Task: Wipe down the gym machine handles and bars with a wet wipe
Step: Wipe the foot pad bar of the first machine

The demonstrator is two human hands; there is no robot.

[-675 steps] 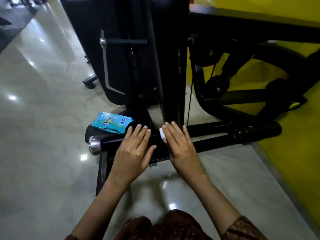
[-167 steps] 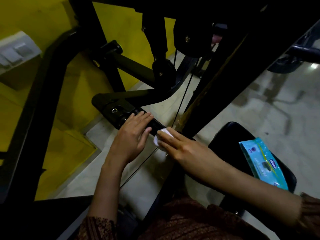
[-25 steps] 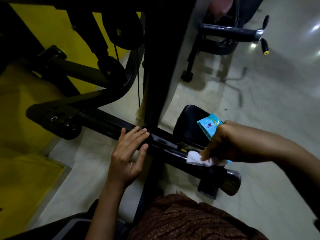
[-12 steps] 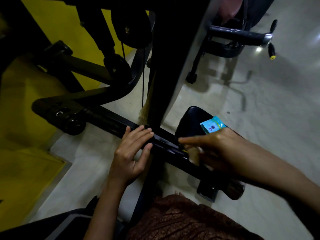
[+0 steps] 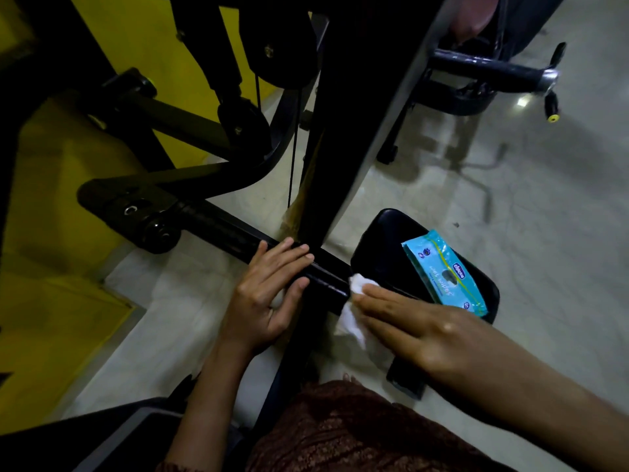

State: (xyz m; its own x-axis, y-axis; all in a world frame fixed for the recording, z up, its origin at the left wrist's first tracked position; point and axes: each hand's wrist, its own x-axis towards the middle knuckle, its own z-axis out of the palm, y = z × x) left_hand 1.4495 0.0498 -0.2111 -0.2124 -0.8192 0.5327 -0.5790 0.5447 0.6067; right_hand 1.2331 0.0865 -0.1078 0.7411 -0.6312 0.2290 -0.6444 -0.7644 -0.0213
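A black horizontal bar [image 5: 221, 224] of the gym machine runs low over the floor from left to lower right. My left hand [image 5: 269, 291] rests on it with straight fingers laid over the top and the thumb under. My right hand [image 5: 408, 321] lies flat, fingers straight, pressing a white wet wipe [image 5: 352, 308] onto the bar just right of the left hand. The wipe sticks out from under the fingertips. The bar's far right end is hidden under my right hand.
A blue pack of wet wipes [image 5: 442, 272] lies on a black padded seat [image 5: 381, 240] behind the bar. A black upright post [image 5: 343, 131] rises between my hands. Yellow wall [image 5: 51, 301] at left. Another bar with a chrome end [image 5: 490, 68] at top right. Pale tiled floor [image 5: 510, 199].
My right hand has slid left along the bar with the wipe, from the bar's chrome end toward the left hand, and now lies flat. The left hand has stayed put.
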